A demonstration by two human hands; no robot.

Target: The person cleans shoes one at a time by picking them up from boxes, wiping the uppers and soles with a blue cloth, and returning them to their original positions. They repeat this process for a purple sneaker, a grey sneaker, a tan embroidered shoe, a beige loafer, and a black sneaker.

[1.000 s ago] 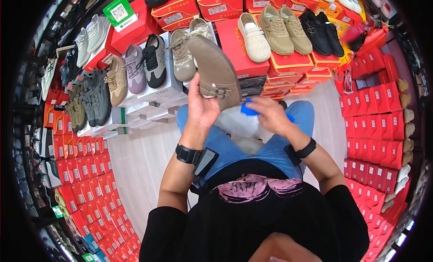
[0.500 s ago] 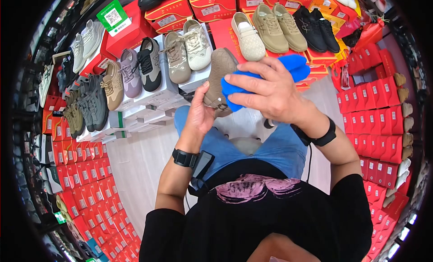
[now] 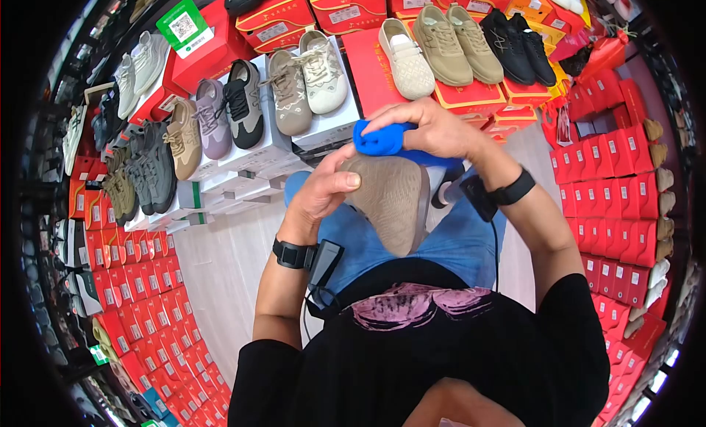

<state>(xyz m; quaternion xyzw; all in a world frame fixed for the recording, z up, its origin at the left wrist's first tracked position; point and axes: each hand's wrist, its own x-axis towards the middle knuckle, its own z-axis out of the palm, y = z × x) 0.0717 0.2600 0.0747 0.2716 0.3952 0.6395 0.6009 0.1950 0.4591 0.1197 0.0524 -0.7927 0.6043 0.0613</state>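
Observation:
A taupe shoe [image 3: 390,203] is held over my lap, its patterned sole facing up toward me. My left hand [image 3: 327,183] grips it at the upper left, thumb on the sole and fingers partly hidden behind. My right hand [image 3: 434,129] is closed on a bright blue cloth [image 3: 380,139], folded over and pressed at the shoe's upper edge. Part of the cloth hangs behind the right hand. The shoe's upper is turned away from view.
Ahead, a white slip-on shoe [image 3: 407,59] sits on a red shoebox [image 3: 368,67]. Several sneakers, such as a black-and-grey one [image 3: 245,103], stand on white boxes to the left. Stacked red boxes [image 3: 603,184] line the right side, and more red boxes [image 3: 143,280] the left.
The shoe has come down and nearer my body, turned so its sole shows more fully. My right hand with the blue cloth has shifted from the shoe's side to its upper edge.

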